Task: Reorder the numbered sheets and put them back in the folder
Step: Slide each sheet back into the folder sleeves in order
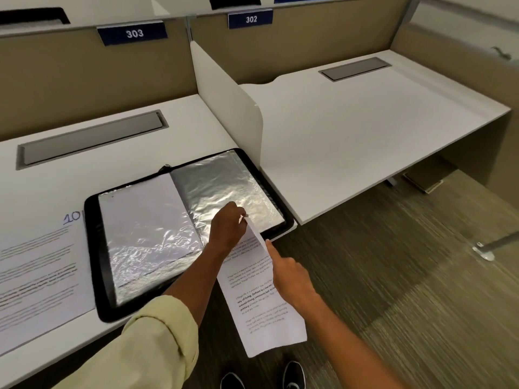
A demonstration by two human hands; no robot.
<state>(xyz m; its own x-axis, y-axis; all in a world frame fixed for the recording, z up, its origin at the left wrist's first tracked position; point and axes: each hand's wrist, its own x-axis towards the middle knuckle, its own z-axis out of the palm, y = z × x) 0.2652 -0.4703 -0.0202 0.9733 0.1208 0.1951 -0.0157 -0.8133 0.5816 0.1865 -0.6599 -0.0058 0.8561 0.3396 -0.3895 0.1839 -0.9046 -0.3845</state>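
Observation:
A black zip folder [92, 248] lies open on the left desk, its clear plastic sleeves [224, 186] shining. My left hand [227, 228] reaches over the folder's right page and pinches the top edge of a printed sheet [261, 304]. That sheet hangs down past the desk's front edge, over the floor. My right hand [289, 276] is at the sheet's right edge with the forefinger pointing up along it; the other fingers are curled. A second printed sheet [39, 270], marked 10 at its top, lies flat on the desk left of the folder.
A white divider panel [224, 96] separates desk 303 from desk 302 [365, 130] on the right. Grey cable hatches [90, 138] are set into both desktops. Carpet floor and my shoes [292, 374] lie below the desk edge.

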